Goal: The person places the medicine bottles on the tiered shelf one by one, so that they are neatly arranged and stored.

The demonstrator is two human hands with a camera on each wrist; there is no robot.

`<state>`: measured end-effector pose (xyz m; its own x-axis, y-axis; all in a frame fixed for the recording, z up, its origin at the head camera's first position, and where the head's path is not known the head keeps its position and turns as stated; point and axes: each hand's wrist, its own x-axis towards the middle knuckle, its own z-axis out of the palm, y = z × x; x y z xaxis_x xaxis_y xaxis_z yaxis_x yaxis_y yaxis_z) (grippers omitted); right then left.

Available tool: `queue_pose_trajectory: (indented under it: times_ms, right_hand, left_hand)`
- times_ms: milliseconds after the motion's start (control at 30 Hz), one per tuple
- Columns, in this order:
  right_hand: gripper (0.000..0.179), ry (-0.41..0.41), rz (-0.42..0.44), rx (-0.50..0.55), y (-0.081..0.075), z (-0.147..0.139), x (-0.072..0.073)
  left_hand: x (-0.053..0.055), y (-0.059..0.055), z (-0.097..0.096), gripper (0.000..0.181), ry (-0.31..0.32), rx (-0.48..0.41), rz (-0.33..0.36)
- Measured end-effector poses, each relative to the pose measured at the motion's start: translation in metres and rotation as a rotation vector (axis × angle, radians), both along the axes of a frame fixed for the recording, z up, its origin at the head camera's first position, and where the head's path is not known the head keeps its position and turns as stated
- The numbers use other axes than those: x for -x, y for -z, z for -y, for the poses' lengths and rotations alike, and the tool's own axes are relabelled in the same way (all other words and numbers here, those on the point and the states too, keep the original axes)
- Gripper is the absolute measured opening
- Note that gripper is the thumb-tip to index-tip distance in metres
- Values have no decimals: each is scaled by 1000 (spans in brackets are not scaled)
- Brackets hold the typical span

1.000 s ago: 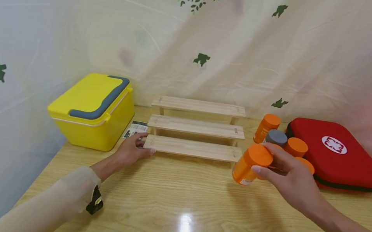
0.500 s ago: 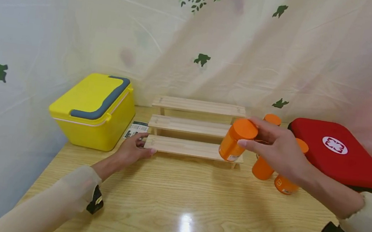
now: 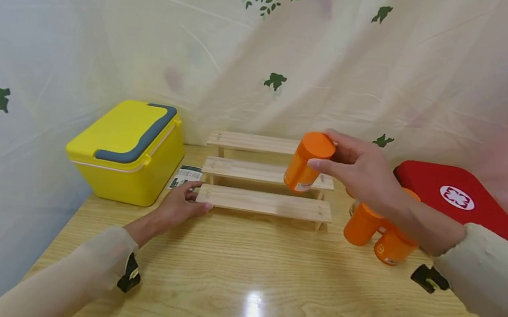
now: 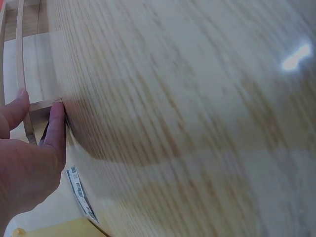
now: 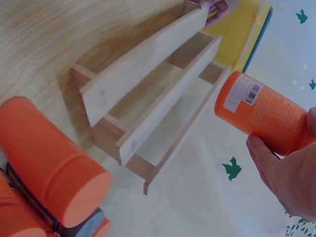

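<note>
1. Right hand point(image 3: 363, 170) grips an orange bottle point(image 3: 307, 161) by its cap end, fingers and thumb curled round it; the bottle hangs tilted in the air above the right part of the wooden step rack point(image 3: 268, 174), over the middle and top steps.
2. The bottle's barcode label point(image 5: 243, 93) shows near its base in the right wrist view.
3. Left hand point(image 3: 179, 203) rests at the left end of the rack's lowest step, thumb and fingers pinching the board's end (seen close in the left wrist view point(image 4: 29, 158)).
4. More orange bottles point(image 3: 376, 233) stand right of the rack, partly hidden behind the right forearm.
5. Yellow box point(image 3: 127, 150) left of the rack; red first-aid case point(image 3: 470, 203) far right.
6. All on a wooden table point(image 3: 256, 287).
</note>
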<state>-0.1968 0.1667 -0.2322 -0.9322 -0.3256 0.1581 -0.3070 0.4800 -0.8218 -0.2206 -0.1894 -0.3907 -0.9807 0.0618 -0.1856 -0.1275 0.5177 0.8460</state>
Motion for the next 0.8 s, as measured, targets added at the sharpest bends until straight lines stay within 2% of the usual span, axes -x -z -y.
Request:
queue_pose_trajectory:
  times_ms: [233, 467, 600, 800]
  right_hand:
    - [67, -6, 40, 71, -10, 15, 16]
    - [61, -25, 16, 74, -13, 28, 37]
    - [62, -39, 18, 99, -13, 37, 51]
    - [54, -64, -2, 132, -13, 56, 71]
  left_hand:
    - [0, 0, -1, 73, 2, 3, -5]
    - [-1, 0, -1, 72, 13, 1, -14]
    - [0, 1, 1, 71, 18, 0, -27]
    - [-1, 0, 1, 72, 20, 8, -26]
